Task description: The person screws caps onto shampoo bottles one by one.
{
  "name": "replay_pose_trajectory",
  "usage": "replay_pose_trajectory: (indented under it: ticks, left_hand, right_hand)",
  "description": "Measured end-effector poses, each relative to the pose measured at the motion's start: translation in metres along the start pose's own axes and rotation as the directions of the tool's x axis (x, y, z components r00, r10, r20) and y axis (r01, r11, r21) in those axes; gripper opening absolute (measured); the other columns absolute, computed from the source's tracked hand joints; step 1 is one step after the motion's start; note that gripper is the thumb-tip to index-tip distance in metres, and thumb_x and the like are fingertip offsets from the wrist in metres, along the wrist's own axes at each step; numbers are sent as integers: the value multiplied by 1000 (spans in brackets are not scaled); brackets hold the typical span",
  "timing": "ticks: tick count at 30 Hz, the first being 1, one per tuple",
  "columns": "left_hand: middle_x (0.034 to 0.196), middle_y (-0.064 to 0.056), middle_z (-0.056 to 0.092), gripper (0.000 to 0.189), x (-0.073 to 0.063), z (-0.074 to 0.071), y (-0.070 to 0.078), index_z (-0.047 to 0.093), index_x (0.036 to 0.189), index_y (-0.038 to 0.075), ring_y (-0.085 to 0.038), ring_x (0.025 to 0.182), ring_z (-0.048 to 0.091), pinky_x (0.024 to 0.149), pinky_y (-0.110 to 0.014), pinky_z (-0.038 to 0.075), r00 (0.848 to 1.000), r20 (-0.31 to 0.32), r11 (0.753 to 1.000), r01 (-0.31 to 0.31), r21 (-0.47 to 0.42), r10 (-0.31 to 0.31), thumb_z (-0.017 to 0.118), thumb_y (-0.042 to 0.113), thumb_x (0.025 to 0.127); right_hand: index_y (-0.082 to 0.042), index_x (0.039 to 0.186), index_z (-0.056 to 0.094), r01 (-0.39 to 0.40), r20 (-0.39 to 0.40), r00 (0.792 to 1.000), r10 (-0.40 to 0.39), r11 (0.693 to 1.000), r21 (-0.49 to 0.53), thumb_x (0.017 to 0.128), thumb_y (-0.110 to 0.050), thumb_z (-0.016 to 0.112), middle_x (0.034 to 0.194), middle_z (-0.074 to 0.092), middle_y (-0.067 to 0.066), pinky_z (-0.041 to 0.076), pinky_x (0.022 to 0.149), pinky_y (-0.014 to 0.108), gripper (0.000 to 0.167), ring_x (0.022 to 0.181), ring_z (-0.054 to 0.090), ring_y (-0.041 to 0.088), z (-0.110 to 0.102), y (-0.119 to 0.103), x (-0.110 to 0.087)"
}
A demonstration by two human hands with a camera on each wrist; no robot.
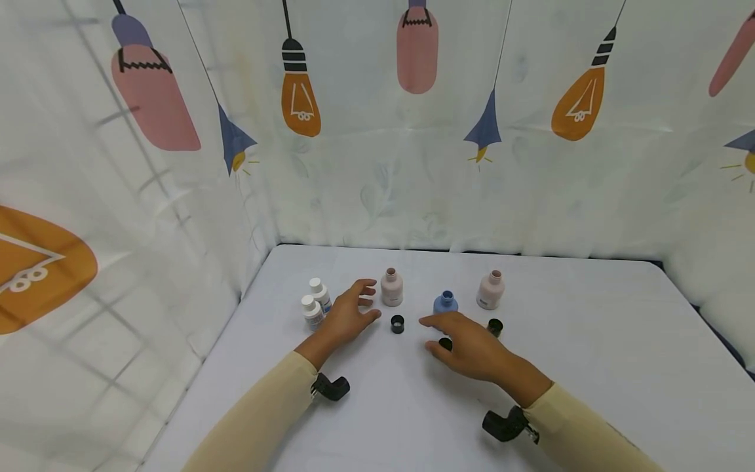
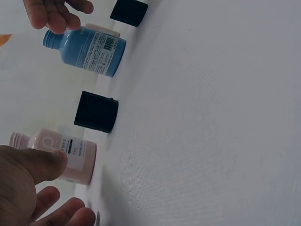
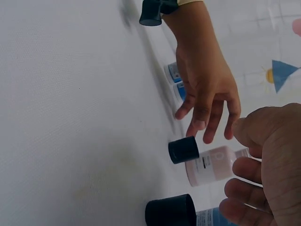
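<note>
Black cap (image 1: 398,328) sits between my left hand (image 1: 349,314) and right hand (image 1: 472,347), both with fingers apart, so I should go gently near the blue bottle (image 1: 445,303).

A white table (image 1: 637,341) with rounded far corners spreads below a pale far cloth (image 1: 354,190), printed with orange bulbs (image 1: 301,108), pink lamps (image 1: 417,59) and blue shades (image 1: 486,123). Another cloth (image 1: 159,314) hangs left, bearing a large orange bulb (image 1: 71,262) near and faint dark grid lines.
</note>
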State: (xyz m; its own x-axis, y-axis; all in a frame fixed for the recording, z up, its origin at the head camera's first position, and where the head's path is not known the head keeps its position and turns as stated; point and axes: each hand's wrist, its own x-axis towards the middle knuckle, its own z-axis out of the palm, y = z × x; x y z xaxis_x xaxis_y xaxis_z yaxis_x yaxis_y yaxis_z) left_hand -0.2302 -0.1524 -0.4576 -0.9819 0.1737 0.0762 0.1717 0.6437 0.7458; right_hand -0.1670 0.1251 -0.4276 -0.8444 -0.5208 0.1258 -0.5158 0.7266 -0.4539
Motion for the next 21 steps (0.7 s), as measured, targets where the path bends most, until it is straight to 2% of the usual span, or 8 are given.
replay_pose_trajectory:
  ticks: [14,21]
  left_hand:
    - [139,-5,62,65,12,4,-4,47,148,20,-23,117,65,96,-45,54,999,-32,1000,18,12,-18,80,18,92]
    - [140,-7,60,66,17,7,-2,46,149,19,-24,119,65,99,-45,51,1000,-15,1000,11,1,-11,79,16,93]
  right_hand:
    - [-16,140,63,-27,35,999,27,1000,11,96,-32,74,136,64,1,50,102,47,48,127,58,24,12,-11,21]
    - [-14,140,62,-28,48,998,27,1000,11,97,-32,73,136,63,4,51,100,45,48,124,60,23,18,-13,32]
